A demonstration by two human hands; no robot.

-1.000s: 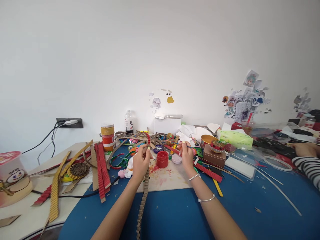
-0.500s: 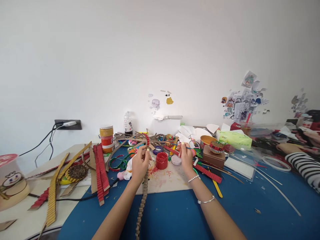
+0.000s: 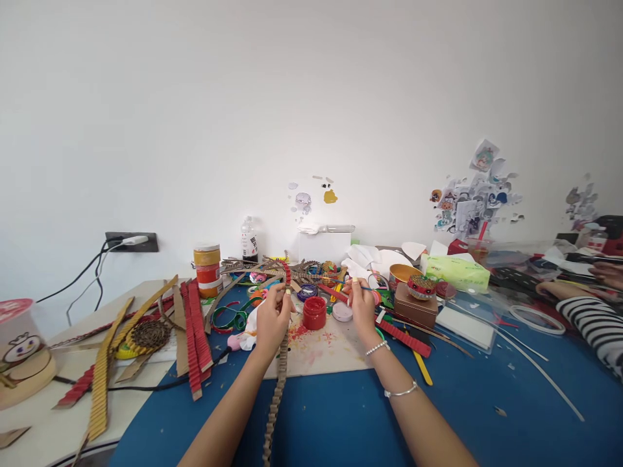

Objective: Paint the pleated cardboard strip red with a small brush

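Observation:
My left hand pinches a corrugated cardboard strip, which hangs below it toward the front edge of the view. Above the fingers the strip's upper end is red. A thin blue-handled paintbrush is pinched in my right hand, pointing left toward the strip; its tip is too small to make out. Between the hands an uncapped jar of red paint stands on a paint-stained board. Its pale lid lies beside my right hand.
Red and yellow corrugated strips lie at left near a yellow-and-red paint jar. A dark bottle stands by the wall. At right are a brown box, a tissue pack and another person's striped sleeve.
My hands, the strip and the brush hold almost the same position. At the far right, the other person's arm and hand have shifted slightly.

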